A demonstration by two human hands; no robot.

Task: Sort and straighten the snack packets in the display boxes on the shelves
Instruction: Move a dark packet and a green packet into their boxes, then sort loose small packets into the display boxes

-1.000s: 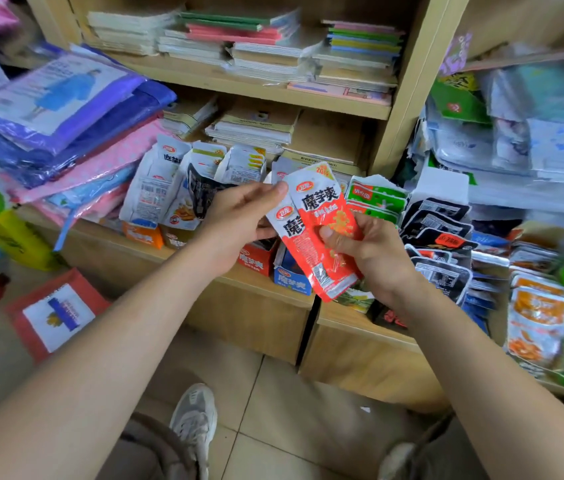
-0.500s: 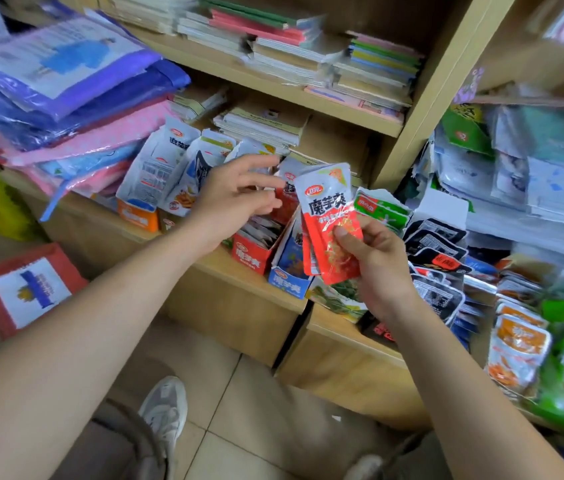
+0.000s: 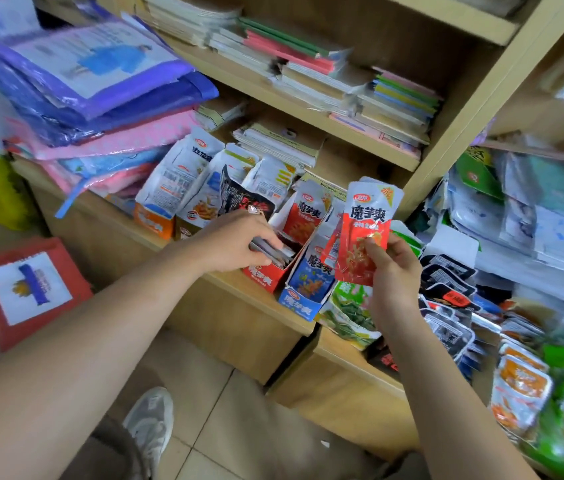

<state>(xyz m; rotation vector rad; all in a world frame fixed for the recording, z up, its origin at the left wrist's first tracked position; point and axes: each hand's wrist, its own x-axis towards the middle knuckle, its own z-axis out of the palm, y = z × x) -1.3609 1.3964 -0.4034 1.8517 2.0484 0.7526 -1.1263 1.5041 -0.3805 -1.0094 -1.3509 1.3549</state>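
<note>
While my left hand (image 3: 242, 244) is reaching into the red box (image 3: 261, 277): I am curling its fingers over the stacked packets (image 3: 275, 253) lying inside, thumb below and fingers above, gripping them. I am probably squaring them up and making room.
Right hand (image 3: 391, 271): I am pinching a red packet (image 3: 363, 233) upright, thumb pressing on its front near the lower right corner and fingers wrapping behind. Something like a second packet is peeking out behind its left edge, though I cannot tell for sure.
Why upright: I am holding it with the printed face toward me and the lettering the right way up. That is likely so I am matching it to the same kind of packet (image 3: 306, 216) standing at the far end of the red box.
Where the red packet is hanging: it is floating above the blue box (image 3: 299, 303), just right of the red box and well clear of my left hand. It is touching neither box.
Blue box: it is sitting against the right side of the red box at the near edge of the wooden shelf (image 3: 204, 299), with its own packets standing in it.
Neighbours: white packets (image 3: 176, 178) are leaning in boxes to the left, black packets (image 3: 447, 271) are crowding the right, and a green packet (image 3: 350, 317) is lying below my right hand.
Next, as I am judging it: the red packet is looking bound for the red box once the stack is sitting flat.
</note>
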